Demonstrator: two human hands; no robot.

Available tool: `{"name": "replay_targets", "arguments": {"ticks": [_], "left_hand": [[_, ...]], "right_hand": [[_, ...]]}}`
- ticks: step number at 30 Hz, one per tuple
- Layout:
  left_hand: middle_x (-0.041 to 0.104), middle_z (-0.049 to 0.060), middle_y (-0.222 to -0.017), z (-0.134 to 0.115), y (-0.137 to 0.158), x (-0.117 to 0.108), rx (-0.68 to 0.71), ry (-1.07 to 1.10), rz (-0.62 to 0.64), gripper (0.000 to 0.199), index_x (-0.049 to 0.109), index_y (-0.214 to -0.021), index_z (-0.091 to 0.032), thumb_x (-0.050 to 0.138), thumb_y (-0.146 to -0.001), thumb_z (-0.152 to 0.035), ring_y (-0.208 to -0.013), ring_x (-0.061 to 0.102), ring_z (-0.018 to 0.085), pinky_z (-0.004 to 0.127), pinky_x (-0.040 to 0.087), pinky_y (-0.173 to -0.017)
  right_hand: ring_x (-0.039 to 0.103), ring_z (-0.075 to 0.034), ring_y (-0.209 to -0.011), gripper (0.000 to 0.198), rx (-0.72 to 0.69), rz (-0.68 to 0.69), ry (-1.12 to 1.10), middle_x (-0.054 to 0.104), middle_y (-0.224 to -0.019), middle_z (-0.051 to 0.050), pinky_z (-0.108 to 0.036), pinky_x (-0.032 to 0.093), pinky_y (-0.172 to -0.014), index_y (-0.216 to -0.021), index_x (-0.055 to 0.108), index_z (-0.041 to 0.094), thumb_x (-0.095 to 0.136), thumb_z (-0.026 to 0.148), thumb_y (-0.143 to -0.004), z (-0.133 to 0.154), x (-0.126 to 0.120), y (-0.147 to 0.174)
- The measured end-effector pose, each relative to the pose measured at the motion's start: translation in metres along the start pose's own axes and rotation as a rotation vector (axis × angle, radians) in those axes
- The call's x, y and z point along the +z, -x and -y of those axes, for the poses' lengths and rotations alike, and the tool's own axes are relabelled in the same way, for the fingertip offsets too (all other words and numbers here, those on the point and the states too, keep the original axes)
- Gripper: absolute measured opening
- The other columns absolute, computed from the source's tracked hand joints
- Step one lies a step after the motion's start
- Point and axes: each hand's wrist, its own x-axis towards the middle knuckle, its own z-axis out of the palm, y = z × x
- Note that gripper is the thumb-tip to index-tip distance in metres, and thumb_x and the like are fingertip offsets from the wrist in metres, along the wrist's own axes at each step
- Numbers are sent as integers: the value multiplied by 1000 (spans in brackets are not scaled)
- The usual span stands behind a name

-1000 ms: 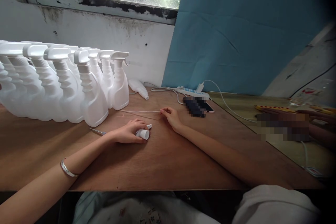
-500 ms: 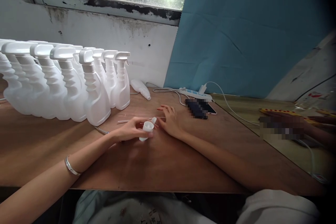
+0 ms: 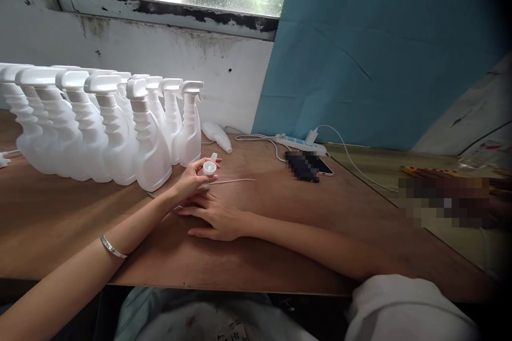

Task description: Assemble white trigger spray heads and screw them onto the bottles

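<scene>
- Left hand: fingers closed round a white spray head, screw collar opening turned up toward the camera. Spray head sits above the desk, just right of the front spray bottles.
- Right hand: released, fingers spread and pointing left, low over the desk, near the left wrist. Can't tell whether its fingertips touch anything there.
- Thin metal tool lies by the base of the nearest bottle, partly hidden by the left forearm.
- White tube lies on the desk, beyond the right hand, running rightward from below the spray head.
- Spray bottles: white, upright, packed in rows at left, heads fitted.
- One loose bottle lies on its side near the wall, neck toward lower right.
- Power strip at the back of the desk, white charger plugged in; phone just in front of it.
- Silver bracelet on the left forearm.
</scene>
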Motion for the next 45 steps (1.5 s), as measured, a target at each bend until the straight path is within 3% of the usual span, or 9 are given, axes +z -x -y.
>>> {"name": "replay_targets", "arguments": {"ticks": [4,7,11,17,20,27,33,38,45], "left_hand": [[46,9,-129,3,1,1,3,-48,93,21,51,-78,-17,61,-60,-18,-117,44,27,37,39,-89],[46,6,-125,12,-1,-1,7,-173,82,19,52,-75,-18,58,-57,-17,-117,43,26,37,37,-92],[44,3,-118,25,-3,-5,-100,-376,-10,21,58,-72,-19,55,-51,-15,-114,43,24,36,37,-94],[45,2,-117,29,-2,-4,-133,-401,16,26,60,-73,-19,51,-49,-13,-105,49,24,35,43,-85],[47,2,-119,24,-1,-1,-88,-390,87,20,57,-67,-17,49,-50,-12,-102,51,23,33,43,-84],[53,5,-114,13,5,8,72,-392,153,2,53,-61,-16,52,-60,-17,-93,56,20,31,43,-83],[54,7,-109,7,10,15,195,-405,208,3,52,-63,-17,54,-64,-15,-95,55,20,30,43,-82],[55,7,-102,5,13,20,159,-342,319,7,50,-61,-15,56,-65,-15,-82,56,16,25,43,-73],[55,7,-94,0,11,23,110,-353,410,12,49,-61,-15,57,-66,-21,-77,54,15,26,43,-71]], "right_hand": [[45,-17,-116,31,-28,-17,26,57,-120,-6,-37,30,-103,-116,54,19,43,31,-89,-1,6,-2],[54,-16,-103,20,-13,-165,9,65,-103,-5,-34,40,-95,-95,62,19,45,26,-88,0,2,8],[58,-13,-77,13,47,-426,-2,64,-85,-4,-25,48,-70,-75,59,20,50,20,-85,5,-9,33],[46,-10,-49,11,243,-732,27,54,-61,2,-23,40,-49,-87,55,21,58,16,-78,3,-24,72],[44,-10,-48,19,297,-748,55,55,-64,2,-23,38,-47,-96,55,22,56,14,-79,-1,-27,80],[53,-15,-60,27,1,-720,107,61,-73,-2,-30,41,-59,-106,46,25,47,15,-81,-5,-29,78],[56,-15,-60,29,-69,-619,209,64,-74,-2,-31,43,-60,-110,44,23,47,16,-82,-1,-33,77],[59,-16,-66,17,-102,-626,326,63,-81,-4,-31,47,-59,-98,46,24,52,22,-82,2,-33,74],[60,-17,-95,18,-95,-615,75,63,-101,-10,-32,54,-70,-101,40,23,43,14,-86,8,-31,69]]}}
